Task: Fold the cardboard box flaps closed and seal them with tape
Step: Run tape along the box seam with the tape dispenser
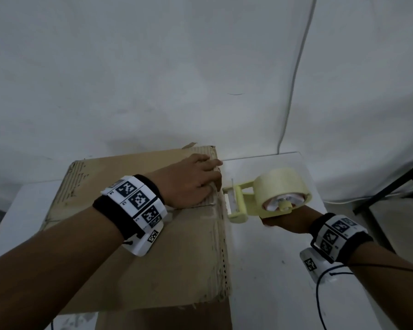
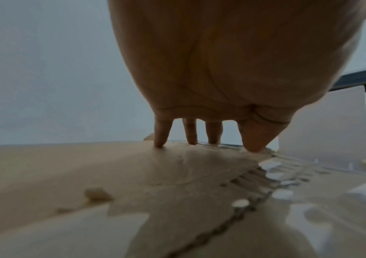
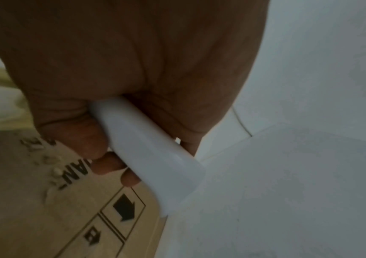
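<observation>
A brown cardboard box (image 1: 138, 258) with its top flaps folded down stands on a white table (image 1: 272, 270). My left hand (image 1: 191, 184) lies on the top near the far right edge, fingers (image 2: 191, 132) straight and fingertips pressing the flap (image 2: 89, 165). My right hand (image 1: 286, 222) grips the white handle (image 3: 149, 157) of a pale yellow tape dispenser (image 1: 267, 196), fingers (image 3: 84, 139) curled round it. The dispenser carries a roll of tape (image 1: 279, 184), and its front roller (image 1: 234, 206) sits against the box's right top edge. The box side (image 3: 45, 209) shows printed arrows.
A white wall rises behind the table, with a thin cable (image 1: 293, 91) running down it. A dark metal frame (image 1: 391, 189) stands at the right beyond the table edge. Cords (image 1: 320, 294) hang from my right wristband.
</observation>
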